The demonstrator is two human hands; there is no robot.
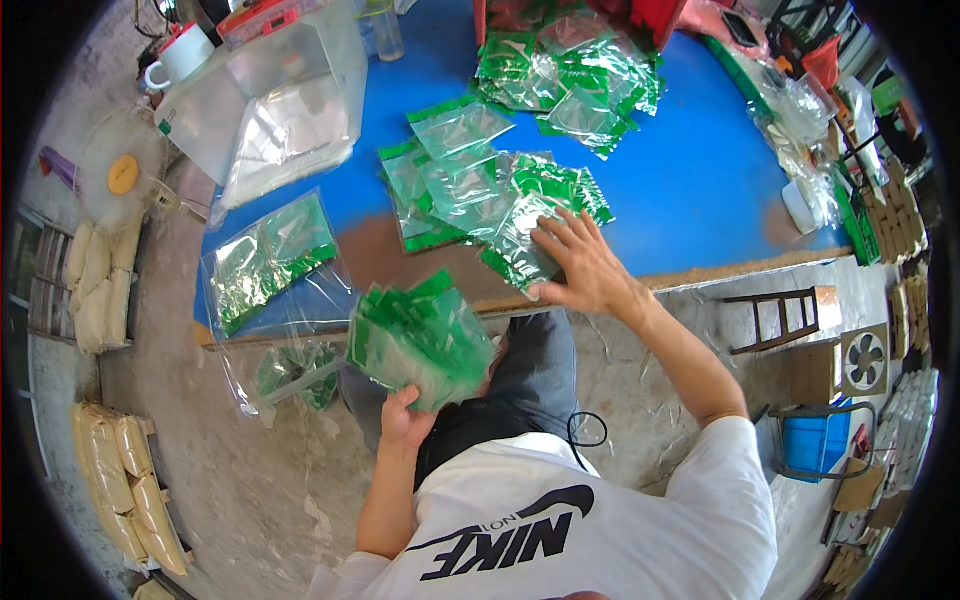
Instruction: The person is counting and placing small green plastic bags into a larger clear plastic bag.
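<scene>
My left hand (405, 420) is closed on the lower edge of a fanned stack of green and clear plastic packets (425, 340), held over my lap just off the table's front edge. With fingers spread, my right hand (585, 262) lies on the near right side of a loose pile of similar packets (465, 190) on the blue table (690, 190). Its fingertips touch a shiny packet (522, 240) there. To the left, a large clear bag (235, 300) with green packets inside lies on the table corner and hangs over its edge.
A bigger heap of packets (570, 75) spills from a red container at the back. Clear plastic bags (290, 130) sit in a translucent box at the back left, beside a white mug (185, 55). Plastic wrap lines the right edge. A wooden stool (780, 318) and fan (865, 360) stand right.
</scene>
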